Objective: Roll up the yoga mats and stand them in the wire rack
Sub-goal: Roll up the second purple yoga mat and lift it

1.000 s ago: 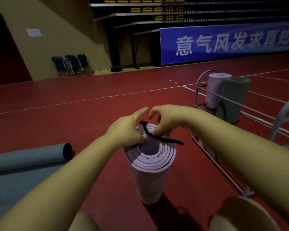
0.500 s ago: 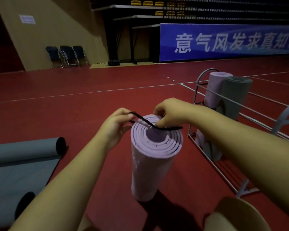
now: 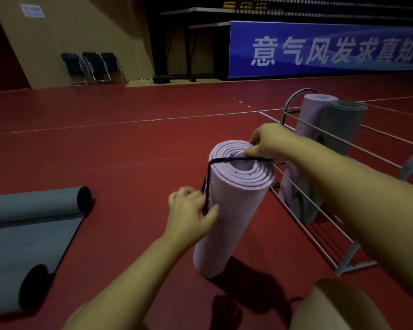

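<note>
A rolled lilac yoga mat stands on end on the red floor, leaning a little to the right. A black strap runs across its top and down its left side. My left hand pinches the strap's lower end against the roll's side. My right hand grips the roll's top rim where the strap crosses. Just right of it stands the wire rack, with a lilac roll and a grey roll upright inside.
A grey mat lies partly unrolled on the floor at the left, curled at both ends. Three folding chairs stand by the far wall, beside a blue banner. My knee shows at the bottom right.
My left hand has drawn the strap from the top of the roll down its left side. My right hand stays at the top rim. The view has shifted downward and closer.
</note>
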`<state>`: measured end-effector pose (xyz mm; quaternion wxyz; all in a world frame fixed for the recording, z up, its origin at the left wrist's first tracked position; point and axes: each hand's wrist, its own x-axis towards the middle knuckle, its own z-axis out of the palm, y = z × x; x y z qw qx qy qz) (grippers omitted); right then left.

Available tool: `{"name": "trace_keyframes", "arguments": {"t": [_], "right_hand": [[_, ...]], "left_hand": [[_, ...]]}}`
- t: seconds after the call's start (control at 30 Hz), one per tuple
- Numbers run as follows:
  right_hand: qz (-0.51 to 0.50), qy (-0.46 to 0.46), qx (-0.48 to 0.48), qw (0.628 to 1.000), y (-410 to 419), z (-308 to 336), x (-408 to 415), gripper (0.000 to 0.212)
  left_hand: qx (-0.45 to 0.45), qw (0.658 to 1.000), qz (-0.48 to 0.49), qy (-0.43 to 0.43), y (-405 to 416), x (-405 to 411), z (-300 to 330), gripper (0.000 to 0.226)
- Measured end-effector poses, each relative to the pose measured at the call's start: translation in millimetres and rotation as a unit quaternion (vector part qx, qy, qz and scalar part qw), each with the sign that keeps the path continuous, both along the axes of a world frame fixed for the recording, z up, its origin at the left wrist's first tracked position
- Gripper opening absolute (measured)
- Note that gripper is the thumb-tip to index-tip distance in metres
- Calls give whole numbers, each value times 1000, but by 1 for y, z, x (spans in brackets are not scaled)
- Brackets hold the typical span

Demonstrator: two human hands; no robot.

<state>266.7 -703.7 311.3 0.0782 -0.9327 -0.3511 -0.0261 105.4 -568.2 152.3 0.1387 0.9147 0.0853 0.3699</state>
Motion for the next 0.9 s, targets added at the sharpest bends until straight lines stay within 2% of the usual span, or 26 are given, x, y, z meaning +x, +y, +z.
{"name": "trace_keyframes", "arguments": {"t": [0.07,0.13,0.2,0.3,0.37,0.43,0.5,0.53,0.57,0.6,0.63,0.67,0.7,0.77,0.8,0.83,0.87,0.9], "right_hand": [[4,13,-6,1000,-4,2,0,45],[10,-2,-11,1000,2,0,-6,47],[16,-36,-11,999,16,-3,-12,46],[23,-51,-19,998,38,0,-23,47],[35,-52,-27,998,49,3,-29,45],[44,-50,-26,997,57,4,-32,45],[30,-34,-16,999,59,1,-28,44],[17,-27,-3,999,57,-1,-24,43],[1,-22,10,1000,55,-3,-20,42],[-13,-21,22,999,52,-5,-15,42],[-25,-25,33,999,49,-7,-8,42],[-39,-29,42,998,45,-9,-2,46],[-48,-30,44,997,42,-10,2,48],[-56,-27,53,997,40,-12,9,48],[-61,-22,64,996,42,-13,11,49],[-60,-14,74,995,45,-15,11,50],[-51,5,93,994,49,-17,8,49],[-30,37,132,990,53,-19,3,45]], "left_hand": [[-19,998,-5,-60,-8,-7,17,33],[5,996,2,-87,-21,-15,28,34],[36,993,-38,-106,-47,-19,31,31],[81,993,-40,-70,-102,-14,19,24],[127,991,0,31,-118,-1,-8,26],[125,968,6,219,-98,7,-44,23],[151,892,41,425,-51,-3,-87,28],[136,851,31,507,-26,-11,-107,45],[107,819,20,564,0,-21,-120,57],[50,801,27,596,22,-31,-125,57],[-34,784,40,619,39,-37,-114,43],[-135,791,58,594,54,-37,-100,25],[-247,812,91,521,67,-35,-83,20],[-420,850,129,292,85,-28,-43,27],[-485,845,125,184,87,-22,-18,30],[-527,835,104,117,83,-15,11,37],[-558,823,70,83,76,-10,42,48],[-555,826,53,82,67,-6,70,58]]}}
